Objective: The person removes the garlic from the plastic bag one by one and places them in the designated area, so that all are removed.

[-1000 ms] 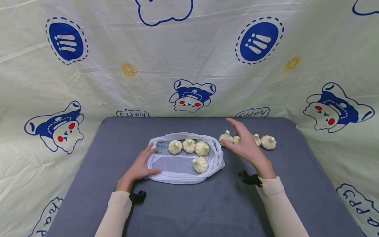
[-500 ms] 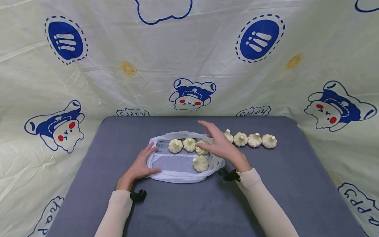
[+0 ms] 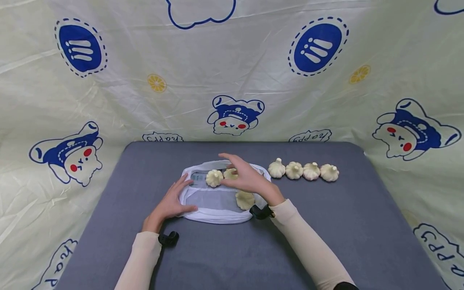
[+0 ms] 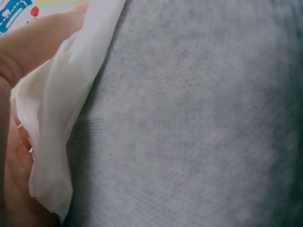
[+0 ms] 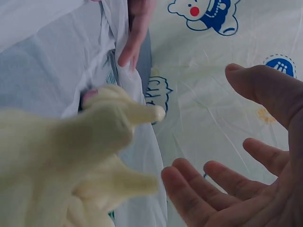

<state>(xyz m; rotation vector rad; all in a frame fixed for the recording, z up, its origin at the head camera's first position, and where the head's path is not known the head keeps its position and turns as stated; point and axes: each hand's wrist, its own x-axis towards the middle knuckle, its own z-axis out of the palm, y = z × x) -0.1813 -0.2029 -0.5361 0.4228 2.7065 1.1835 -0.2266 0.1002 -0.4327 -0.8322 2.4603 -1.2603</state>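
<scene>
A white plastic bag [image 3: 217, 216] lies with its mouth spread wide, and several garlic bulbs sit inside. Of these, one garlic bulb [image 3: 214, 178] is at the left and another garlic bulb [image 3: 245, 200] is nearer the front. My left hand [image 3: 176, 199] rests at the bag's left rim with fingers and thumb spread; in the left wrist view, white plastic covers the thumb's tip. Over the bulbs hovers my right hand [image 3: 248, 177], holding nothing and hiding part of the back row. The right wrist view shows its spread fingers [image 5: 222, 182] apart from close, blurred garlic [image 5: 61, 161].
To the right of the bag, several more garlic bulbs [image 3: 294, 170] stand in a row. Everything lies on a grey cloth-covered table [image 3: 217, 257]. A pale printed curtain [image 3: 253, 60] hangs behind and around the table.
My right hand has moved left from the row of garlic bulbs to above the bulbs in the bag. The left hand has stayed at the bag's rim.
</scene>
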